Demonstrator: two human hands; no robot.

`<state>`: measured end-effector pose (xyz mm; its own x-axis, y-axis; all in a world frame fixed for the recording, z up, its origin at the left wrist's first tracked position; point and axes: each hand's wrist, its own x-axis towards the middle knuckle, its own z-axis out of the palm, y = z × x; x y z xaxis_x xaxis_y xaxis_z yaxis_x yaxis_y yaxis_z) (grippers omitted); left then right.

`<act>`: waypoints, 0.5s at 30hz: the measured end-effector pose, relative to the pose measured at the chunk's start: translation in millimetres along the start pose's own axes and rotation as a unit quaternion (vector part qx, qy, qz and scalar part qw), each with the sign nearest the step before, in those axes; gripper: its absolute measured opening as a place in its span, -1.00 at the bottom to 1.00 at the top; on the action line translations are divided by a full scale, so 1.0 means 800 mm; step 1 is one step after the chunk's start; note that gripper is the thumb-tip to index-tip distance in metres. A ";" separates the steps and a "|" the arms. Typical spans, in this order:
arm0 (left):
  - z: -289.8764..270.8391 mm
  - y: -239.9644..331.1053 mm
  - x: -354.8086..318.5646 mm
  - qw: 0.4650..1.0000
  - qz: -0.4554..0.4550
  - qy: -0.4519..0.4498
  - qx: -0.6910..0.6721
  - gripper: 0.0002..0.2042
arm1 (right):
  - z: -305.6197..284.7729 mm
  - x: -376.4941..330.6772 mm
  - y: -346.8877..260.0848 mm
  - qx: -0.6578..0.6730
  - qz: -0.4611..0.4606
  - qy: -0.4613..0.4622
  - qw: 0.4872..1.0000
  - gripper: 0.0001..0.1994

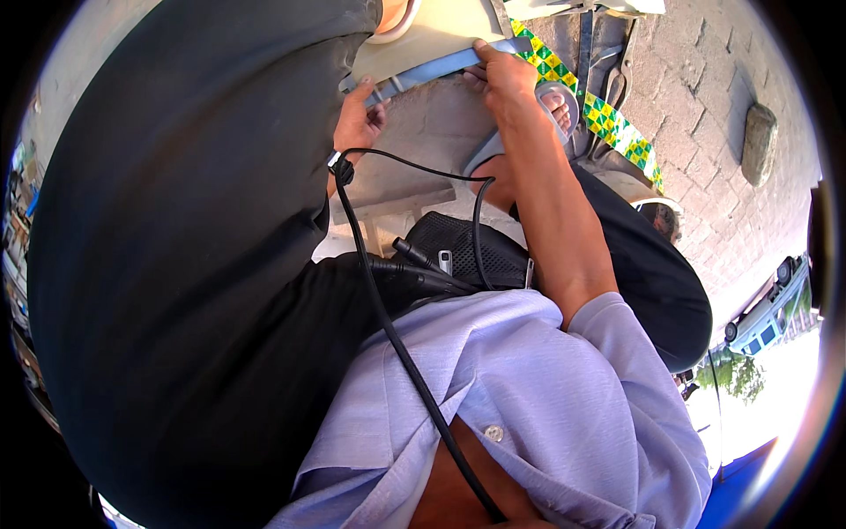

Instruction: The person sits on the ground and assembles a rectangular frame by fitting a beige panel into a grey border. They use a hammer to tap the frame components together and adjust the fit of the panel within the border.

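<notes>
At the top centre of the frame, a narrow, flat, blue-grey strip [430, 73] is lying slantwise along the lower edge of a smooth cream-coloured sheet [441, 28]. The left hand [358, 122] is pinching the strip near its left end, its grip closed with the thumb above and the fingers curling below; the right hand [504, 78] is clasping it towards the other end, its grip likewise closed, thumb on the upper edge. This spaced, two-ended hold is probably keeping the strip straight and aligned with the sheet's edge. The knees, in loose black trousers [176, 229], are spreading to either side, seemingly giving both arms room. A thin black cable [372, 278] is looping below the hands, apparently hanging clear of the strip. A grey rubber sandal [485, 152] is resting beneath the right forearm.
</notes>
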<state>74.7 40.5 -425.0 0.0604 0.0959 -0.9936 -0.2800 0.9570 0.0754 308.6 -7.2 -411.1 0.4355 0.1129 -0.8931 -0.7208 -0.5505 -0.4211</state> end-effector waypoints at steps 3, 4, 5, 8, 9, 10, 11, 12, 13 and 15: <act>0.002 0.001 -0.005 0.999 -0.008 0.025 -0.021 -0.65 | 0.006 -0.004 -0.001 0.013 0.001 -0.005 1.000 -0.74; 0.001 0.000 -0.006 0.999 -0.012 0.027 -0.028 -0.65 | 0.006 -0.006 0.001 0.021 0.002 -0.004 1.000 -0.71; 0.001 -0.001 -0.006 0.999 -0.015 0.029 -0.035 -0.65 | 0.006 -0.009 0.005 0.030 0.019 -0.016 0.999 -0.67; 0.001 -0.002 -0.004 0.999 -0.010 0.021 -0.042 -0.66 | 0.010 -0.010 0.019 0.055 0.072 -0.068 0.994 -0.58; -0.001 -0.004 -0.003 0.999 -0.008 0.018 -0.042 -0.66 | 0.014 -0.011 0.030 0.058 0.096 -0.093 0.989 -0.57; 0.001 -0.005 -0.007 0.999 -0.004 0.018 -0.035 -0.66 | 0.018 -0.015 0.040 0.061 0.120 -0.116 0.984 -0.57; 0.004 -0.007 -0.013 0.999 0.001 0.017 -0.027 -0.67 | 0.024 -0.020 0.050 0.053 0.133 -0.127 0.981 -0.55; 0.006 -0.006 -0.017 1.000 0.008 0.018 -0.022 -0.67 | 0.034 -0.029 0.056 0.044 0.145 -0.140 0.978 -0.53; 0.009 -0.005 -0.017 1.000 0.005 0.016 -0.021 -0.68 | 0.041 -0.037 0.060 0.035 0.158 -0.154 0.975 -0.51; 0.011 -0.006 -0.018 1.000 -0.003 0.014 -0.018 -0.68 | 0.044 -0.039 0.059 0.043 0.158 -0.135 0.977 -0.52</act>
<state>83.2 37.0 -410.2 0.0365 0.0817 -0.9960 -0.3139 0.9471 0.0662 242.0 -7.3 -408.8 0.0341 0.1690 -0.9850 -0.8443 -0.5226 -0.1189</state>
